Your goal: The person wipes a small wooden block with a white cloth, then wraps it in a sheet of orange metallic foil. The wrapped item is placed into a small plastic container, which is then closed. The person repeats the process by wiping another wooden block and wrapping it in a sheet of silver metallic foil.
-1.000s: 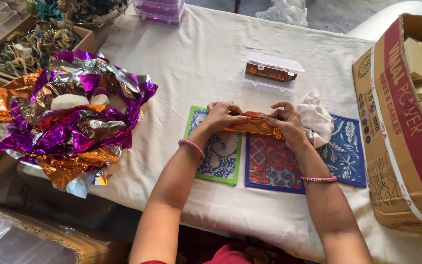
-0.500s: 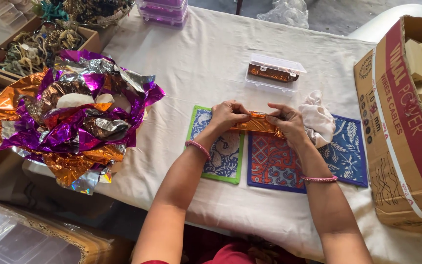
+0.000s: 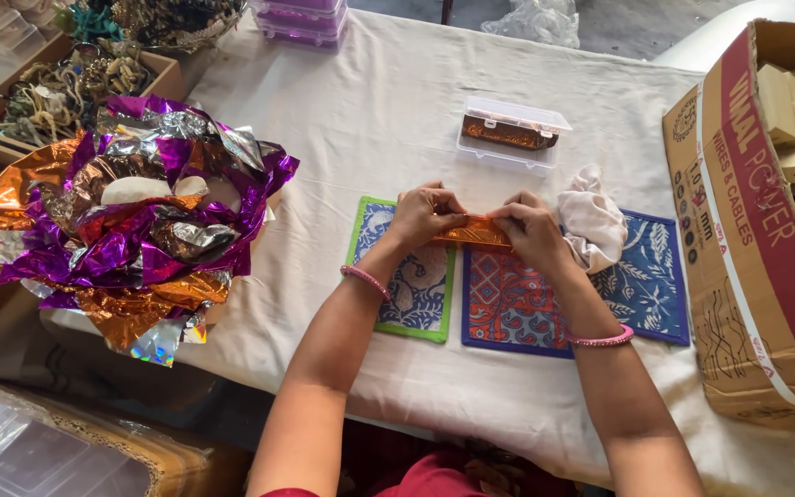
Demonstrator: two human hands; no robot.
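Note:
Both my hands hold a small bar wrapped in orange foil (image 3: 473,230) over the table. My left hand (image 3: 423,213) pinches its left end and my right hand (image 3: 530,230) pinches its right end. Under them lie three patterned cloth mats: a green-edged blue one (image 3: 407,285), a red and blue one (image 3: 508,308), and a blue leaf-print one (image 3: 650,285). A crumpled white cloth (image 3: 593,221) rests just right of my right hand. Pink bangles circle both wrists.
A clear plastic box (image 3: 512,133) with a brown bar inside sits behind my hands. A heap of purple, orange and silver foil (image 3: 131,221) fills the left. A cardboard carton (image 3: 766,221) of small boxes stands at the right. Purple boxes (image 3: 301,17) sit at the far edge.
My hands have stayed on the orange-wrapped bar, with the fingers pressing along its ends. The view has drifted slightly.

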